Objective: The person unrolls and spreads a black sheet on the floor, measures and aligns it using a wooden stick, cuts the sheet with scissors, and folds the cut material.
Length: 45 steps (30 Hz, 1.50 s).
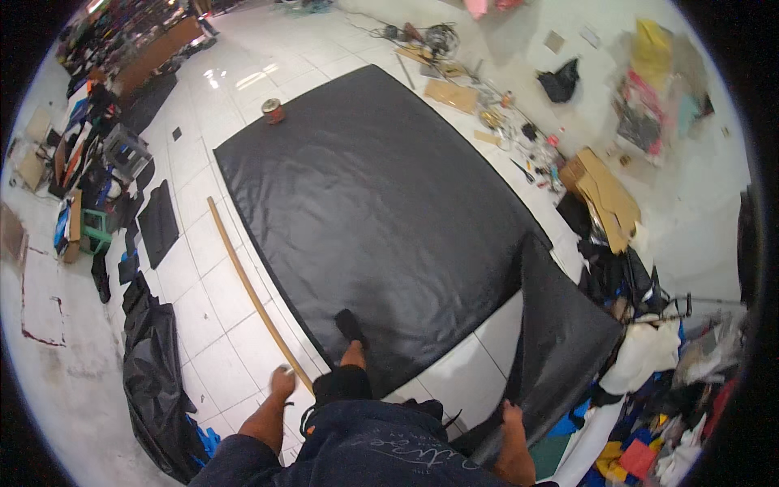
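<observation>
A large black sheet (365, 187) lies spread on the white tiled floor, mostly flat with slight wrinkles. My right hand (511, 414) is closed on a second, folded-over stretch of black sheeting (560, 333), which rises beside the flat sheet's near right corner. At my left side, my left hand (282, 381) is closed, with a small pale bit showing at the fingers; what it is I cannot make out. One foot in dark footwear (349, 325) stands on the sheet's near end. A long wooden stick (251, 288) lies along the sheet's left edge, close to my left hand.
A round tin (273, 112) stands on the sheet's far left corner. Scattered tools (527, 166), cardboard (604, 199) and heaped fabric (641, 438) line the right wall. To the left are crumpled black material (154, 373), a green stool (96, 230) and a grey box-like device (127, 152).
</observation>
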### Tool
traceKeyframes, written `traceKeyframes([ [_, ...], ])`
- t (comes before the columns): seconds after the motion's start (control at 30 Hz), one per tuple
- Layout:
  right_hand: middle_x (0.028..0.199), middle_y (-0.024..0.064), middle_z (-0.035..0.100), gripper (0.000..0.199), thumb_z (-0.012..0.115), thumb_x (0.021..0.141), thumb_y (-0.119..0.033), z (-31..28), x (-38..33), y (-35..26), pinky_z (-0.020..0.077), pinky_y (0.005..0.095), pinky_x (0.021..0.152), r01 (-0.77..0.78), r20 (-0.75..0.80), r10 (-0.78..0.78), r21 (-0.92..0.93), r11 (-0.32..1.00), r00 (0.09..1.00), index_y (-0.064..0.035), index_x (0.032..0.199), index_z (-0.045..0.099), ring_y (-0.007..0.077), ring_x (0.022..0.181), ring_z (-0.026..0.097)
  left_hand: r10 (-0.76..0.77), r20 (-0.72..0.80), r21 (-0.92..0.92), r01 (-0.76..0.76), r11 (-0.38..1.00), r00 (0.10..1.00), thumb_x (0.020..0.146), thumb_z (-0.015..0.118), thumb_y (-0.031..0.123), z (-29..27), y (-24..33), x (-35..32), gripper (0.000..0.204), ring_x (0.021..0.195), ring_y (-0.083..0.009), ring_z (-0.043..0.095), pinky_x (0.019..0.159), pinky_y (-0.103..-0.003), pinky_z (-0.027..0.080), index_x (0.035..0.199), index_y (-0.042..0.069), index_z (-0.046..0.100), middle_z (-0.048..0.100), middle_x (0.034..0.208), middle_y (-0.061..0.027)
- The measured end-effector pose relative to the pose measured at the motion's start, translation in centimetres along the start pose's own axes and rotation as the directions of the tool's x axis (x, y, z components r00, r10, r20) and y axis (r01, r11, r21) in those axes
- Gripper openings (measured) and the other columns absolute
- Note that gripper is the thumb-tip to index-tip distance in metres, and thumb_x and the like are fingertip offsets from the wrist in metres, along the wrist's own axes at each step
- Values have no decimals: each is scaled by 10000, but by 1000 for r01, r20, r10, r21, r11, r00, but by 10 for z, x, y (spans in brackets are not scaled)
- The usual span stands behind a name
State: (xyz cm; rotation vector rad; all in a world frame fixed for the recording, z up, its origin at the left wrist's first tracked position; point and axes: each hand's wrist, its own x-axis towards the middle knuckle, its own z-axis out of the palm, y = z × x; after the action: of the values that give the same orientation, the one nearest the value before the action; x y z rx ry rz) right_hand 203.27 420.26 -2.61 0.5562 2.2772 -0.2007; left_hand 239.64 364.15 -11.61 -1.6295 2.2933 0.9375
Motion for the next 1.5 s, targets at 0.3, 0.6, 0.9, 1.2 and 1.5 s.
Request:
traceKeyframes([
  [0.3,1112,285,600,525,374,983,-392,-5,-32,-156,448,446,939,8,31,3,-353,936,1000,53,1130,612,421,1054,578,-454,159,-103,472,875,876,785,676,369,-173,-53,154,470,989,-361,645,898,-417,496,1063,-10,669,680,1045,-206],
  [0.6,1060,243,621,449,443,949,-364,22,-98,-291,471,439,905,-80,163,151,-375,923,975,13,1090,640,386,1017,601,65,78,-376,-30,926,995,854,669,281,-282,151,358,406,865,-221,625,778,-323,502,1140,-4,620,661,958,-136],
  [0.9,1007,201,642,373,512,916,-337,29,-154,-475,495,431,871,-120,260,224,-362,925,939,-26,1050,669,350,980,624,-481,312,-353,570,742,819,872,647,263,-400,76,484,375,600,-160,572,472,-275,452,1126,-4,582,623,848,-96],
  [1.2,954,160,663,299,582,882,-309,78,-179,-676,519,423,837,-121,145,174,-315,941,974,-65,1011,697,315,943,647,-608,484,-254,766,591,630,884,588,306,-496,-22,630,356,726,-262,614,619,-412,502,1092,17,577,607,896,-124],
  [1.5,1106,161,669,270,616,858,-225,115,-207,-911,521,399,883,-363,-208,326,-169,916,922,-56,1053,696,329,1070,627,116,17,187,-117,975,993,875,621,251,-746,80,1126,418,1033,-395,581,889,-458,458,1129,-75,554,610,1101,-247],
])
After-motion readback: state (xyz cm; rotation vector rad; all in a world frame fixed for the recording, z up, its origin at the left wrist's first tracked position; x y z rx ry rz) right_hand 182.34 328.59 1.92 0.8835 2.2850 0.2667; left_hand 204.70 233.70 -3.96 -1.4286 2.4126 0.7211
